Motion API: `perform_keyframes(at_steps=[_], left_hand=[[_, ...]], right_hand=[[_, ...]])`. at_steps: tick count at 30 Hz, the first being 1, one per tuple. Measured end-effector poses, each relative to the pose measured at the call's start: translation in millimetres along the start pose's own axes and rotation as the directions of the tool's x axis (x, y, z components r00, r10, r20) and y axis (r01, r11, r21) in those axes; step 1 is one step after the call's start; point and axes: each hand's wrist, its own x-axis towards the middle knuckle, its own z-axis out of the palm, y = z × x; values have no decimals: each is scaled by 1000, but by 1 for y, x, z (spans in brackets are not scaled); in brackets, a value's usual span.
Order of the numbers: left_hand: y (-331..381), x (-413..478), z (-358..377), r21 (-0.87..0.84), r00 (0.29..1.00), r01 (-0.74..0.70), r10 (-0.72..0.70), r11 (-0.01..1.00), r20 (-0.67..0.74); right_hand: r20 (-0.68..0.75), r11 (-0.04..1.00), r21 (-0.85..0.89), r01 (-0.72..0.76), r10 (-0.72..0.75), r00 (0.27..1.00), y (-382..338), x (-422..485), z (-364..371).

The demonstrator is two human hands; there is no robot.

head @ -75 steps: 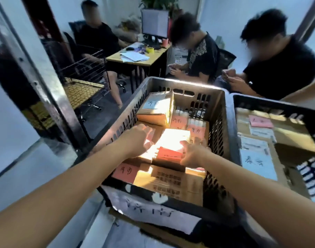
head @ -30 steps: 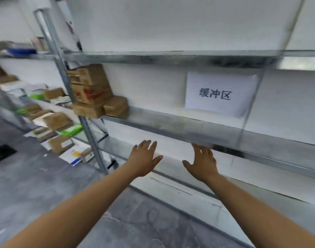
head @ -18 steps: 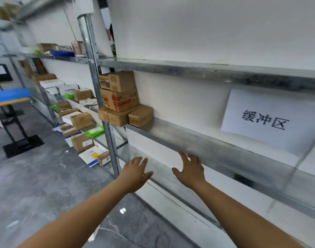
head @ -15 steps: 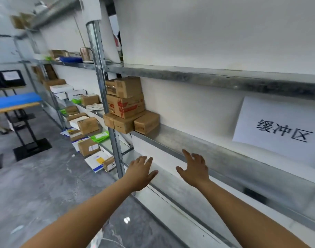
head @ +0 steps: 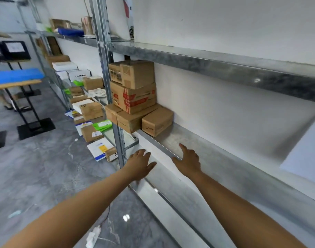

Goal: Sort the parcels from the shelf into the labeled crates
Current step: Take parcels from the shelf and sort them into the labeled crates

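Step looked like fetch: shelf (head: 215,158) faced, crates out of view; parcels (head: 135,101) sat stacked at the shelf's left end, against the wall; one small box (head: 156,120) stood alone on the shelf beside them; right hand (head: 189,158) hovered at the shelf's front lip, fingers spread, holding nothing; left hand (head: 139,164) hung just below that lip, flat, empty; next: reach left along the shelf, grip one box with both hands.

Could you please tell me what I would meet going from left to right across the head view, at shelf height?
blue-topped table → white YUANMU box → red-taped cardboard box → white paper sign
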Motion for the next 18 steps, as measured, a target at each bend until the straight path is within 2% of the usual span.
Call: perform_keyframes(at_steps=[6, 9, 12, 18], left_hand=[[-49, 100, -29, 3, 996, -81, 81, 997, -42], [-67, 145, -45, -47, 992, -123, 121, 991, -42], [-80, 186, -53, -18, 987, -161, 161, 987, -4], [-93, 237, -53, -66, 967, -239, 244, 969, 72]], right_hand=[[-51, 995, 77, -65, 69, 996, -39, 80, 26], [-68, 987, 131, -96, 105, 992, -64, 117, 37], [-66, 967, 203, -153, 169, 983, -82, 143, 52], [-62, 976, 137, -171, 181, 982, -95, 168, 66]])
